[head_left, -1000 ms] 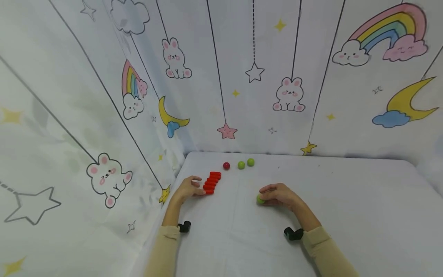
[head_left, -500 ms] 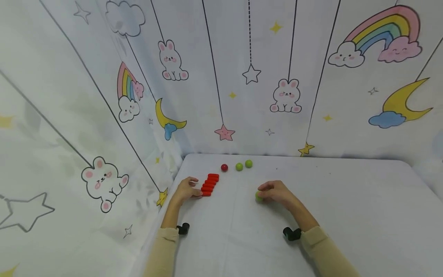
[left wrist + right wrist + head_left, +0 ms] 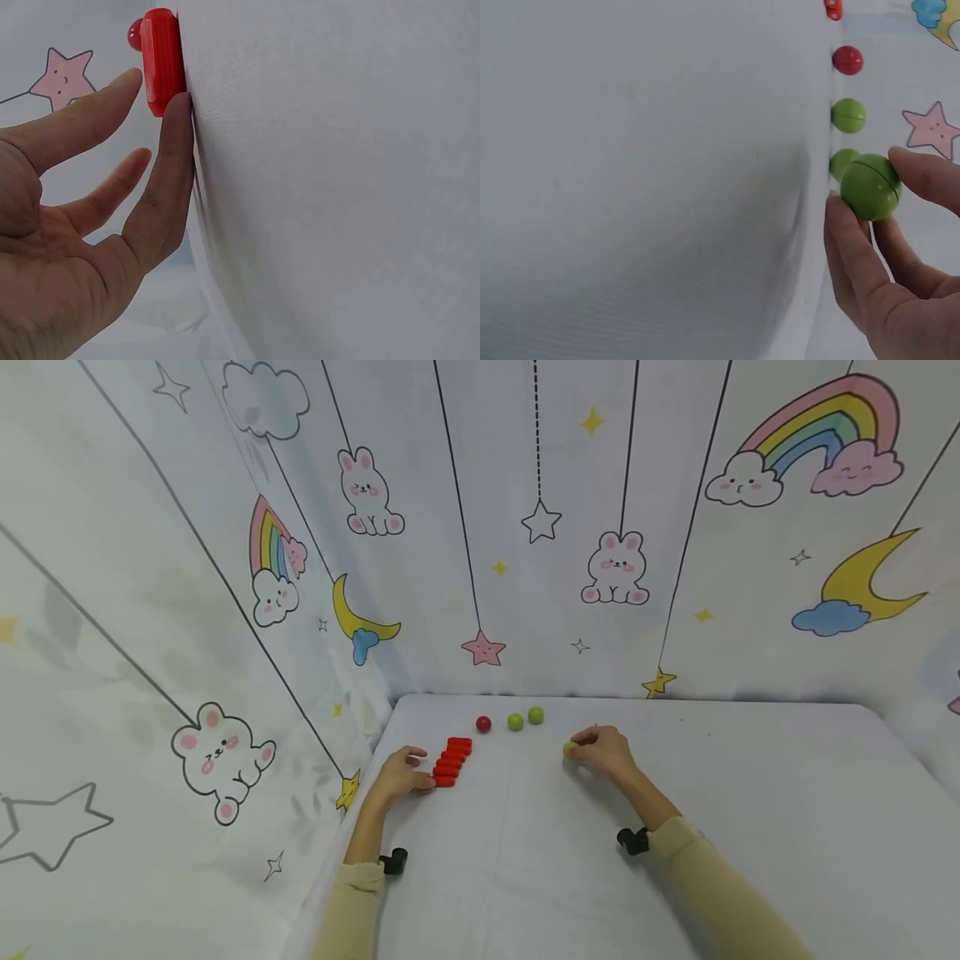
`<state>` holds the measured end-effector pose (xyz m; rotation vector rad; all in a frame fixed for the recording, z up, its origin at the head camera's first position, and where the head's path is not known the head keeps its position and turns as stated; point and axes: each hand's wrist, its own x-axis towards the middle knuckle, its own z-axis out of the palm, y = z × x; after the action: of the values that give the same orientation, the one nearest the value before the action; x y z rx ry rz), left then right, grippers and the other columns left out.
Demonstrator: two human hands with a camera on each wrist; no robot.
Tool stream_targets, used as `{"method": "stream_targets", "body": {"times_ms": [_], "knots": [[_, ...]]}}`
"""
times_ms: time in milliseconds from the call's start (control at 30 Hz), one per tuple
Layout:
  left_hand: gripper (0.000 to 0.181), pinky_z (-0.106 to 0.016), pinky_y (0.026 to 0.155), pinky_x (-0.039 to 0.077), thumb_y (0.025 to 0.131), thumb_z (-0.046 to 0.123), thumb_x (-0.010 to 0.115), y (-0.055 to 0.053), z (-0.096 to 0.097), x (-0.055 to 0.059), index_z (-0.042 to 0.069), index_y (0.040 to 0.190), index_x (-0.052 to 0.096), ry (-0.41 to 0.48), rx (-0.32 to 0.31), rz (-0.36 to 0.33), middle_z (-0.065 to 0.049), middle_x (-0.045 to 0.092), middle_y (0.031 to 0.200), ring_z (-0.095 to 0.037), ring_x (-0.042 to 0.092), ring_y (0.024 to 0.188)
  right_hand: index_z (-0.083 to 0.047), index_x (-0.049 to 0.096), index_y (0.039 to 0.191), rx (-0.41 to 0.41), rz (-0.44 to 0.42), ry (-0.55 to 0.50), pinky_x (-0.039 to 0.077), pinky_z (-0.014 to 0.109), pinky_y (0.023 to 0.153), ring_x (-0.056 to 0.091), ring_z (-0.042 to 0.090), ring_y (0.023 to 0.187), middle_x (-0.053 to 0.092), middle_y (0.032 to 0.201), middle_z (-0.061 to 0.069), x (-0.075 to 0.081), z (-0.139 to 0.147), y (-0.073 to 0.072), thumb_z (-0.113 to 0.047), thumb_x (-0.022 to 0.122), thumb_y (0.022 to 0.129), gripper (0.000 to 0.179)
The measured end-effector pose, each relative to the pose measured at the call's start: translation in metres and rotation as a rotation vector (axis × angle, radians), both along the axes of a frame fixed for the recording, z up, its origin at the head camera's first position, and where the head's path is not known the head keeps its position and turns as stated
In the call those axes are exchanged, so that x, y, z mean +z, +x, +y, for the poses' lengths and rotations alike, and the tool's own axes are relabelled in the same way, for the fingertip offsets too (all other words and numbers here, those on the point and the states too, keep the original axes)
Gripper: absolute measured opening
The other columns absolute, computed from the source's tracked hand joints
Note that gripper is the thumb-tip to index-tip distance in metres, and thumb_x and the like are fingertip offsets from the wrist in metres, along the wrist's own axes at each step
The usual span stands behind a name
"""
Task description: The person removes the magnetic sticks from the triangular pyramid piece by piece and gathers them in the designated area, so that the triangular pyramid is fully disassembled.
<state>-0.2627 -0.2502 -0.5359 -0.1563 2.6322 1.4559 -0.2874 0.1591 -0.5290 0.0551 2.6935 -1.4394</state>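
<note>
In the head view my left hand [image 3: 399, 777] rests on the white table at the left, beside a slanting row of several short red cylinders [image 3: 452, 756]. The left wrist view shows its fingers spread apart, one fingertip touching the end of the nearest ridged red cylinder [image 3: 163, 61]. Nothing is gripped there. Right of the table's middle, my right hand [image 3: 606, 752] pinches a small green ball [image 3: 871, 187] between thumb and fingertips. A seam line runs around that ball. In the head view the fingers partly cover it.
Behind the row, a dark red ball [image 3: 483, 724] stands near the table's back edge. To its right sit a green ball [image 3: 515, 722] and another green ball [image 3: 536, 715]. White printed cloth [image 3: 450, 527] hangs behind and at the left.
My right hand has carried the green ball toward the back of the table. The left hand has stayed by the red cylinders. The head view has shifted slightly.
</note>
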Motion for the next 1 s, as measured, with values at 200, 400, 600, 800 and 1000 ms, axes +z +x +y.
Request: {"method": "stream_targets", "body": {"times_ms": [200, 400, 600, 800, 1000], "knots": [[0.061, -0.043, 0.088, 0.057, 0.079, 0.001, 0.086, 0.004, 0.001, 0.004, -0.001, 0.134, 0.062, -0.053, 0.0, 0.022, -0.026, 0.06, 0.131, -0.031, 0.065, 0.1, -0.003, 0.072, 0.114, -0.006, 0.096, 0.025, 0.054, 0.04, 0.082, 0.066, 0.031, 0.102, 0.073, 0.112, 0.014, 0.0, -0.006, -0.02, -0.024, 0.081, 0.089, 0.034], [0.055, -0.042, 0.088, 0.058, 0.082, 0.003, 0.084, 0.005, 0.005, 0.0, 0.001, 0.133, 0.063, -0.043, -0.018, 0.024, -0.022, 0.063, 0.129, -0.032, 0.062, 0.105, -0.001, 0.072, 0.116, -0.013, 0.145, 0.088, 0.053, 0.045, 0.086, 0.067, 0.034, 0.104, 0.074, 0.113, 0.016, -0.003, -0.003, -0.039, -0.02, 0.082, 0.088, 0.035], [0.053, -0.041, 0.088, 0.058, 0.084, 0.004, 0.083, 0.008, 0.007, -0.001, 0.002, 0.133, 0.064, -0.032, -0.029, 0.015, -0.021, 0.064, 0.128, -0.031, 0.062, 0.103, 0.001, 0.068, 0.119, 0.014, 0.129, 0.128, 0.055, 0.044, 0.089, 0.067, 0.034, 0.106, 0.072, 0.118, 0.018, -0.008, -0.005, -0.056, -0.012, 0.081, 0.087, 0.037], [0.052, -0.04, 0.087, 0.057, 0.085, 0.005, 0.082, 0.009, 0.005, 0.0, 0.001, 0.133, 0.063, -0.034, -0.036, 0.014, -0.021, 0.064, 0.127, -0.029, 0.063, 0.101, 0.0, 0.068, 0.122, 0.049, 0.172, 0.132, 0.057, 0.043, 0.086, 0.068, 0.033, 0.108, 0.071, 0.121, 0.017, -0.012, -0.015, -0.069, -0.009, 0.078, 0.085, 0.039], [0.053, -0.036, 0.085, 0.059, 0.086, 0.005, 0.081, 0.012, 0.004, 0.002, -0.001, 0.135, 0.061, 0.004, -0.041, -0.004, -0.023, 0.062, 0.128, -0.028, 0.065, 0.1, 0.0, 0.067, 0.124, 0.048, 0.171, 0.187, 0.053, 0.047, 0.096, 0.065, 0.035, 0.112, 0.07, 0.122, 0.018, -0.012, -0.025, -0.075, -0.008, 0.075, 0.085, 0.04]]}}
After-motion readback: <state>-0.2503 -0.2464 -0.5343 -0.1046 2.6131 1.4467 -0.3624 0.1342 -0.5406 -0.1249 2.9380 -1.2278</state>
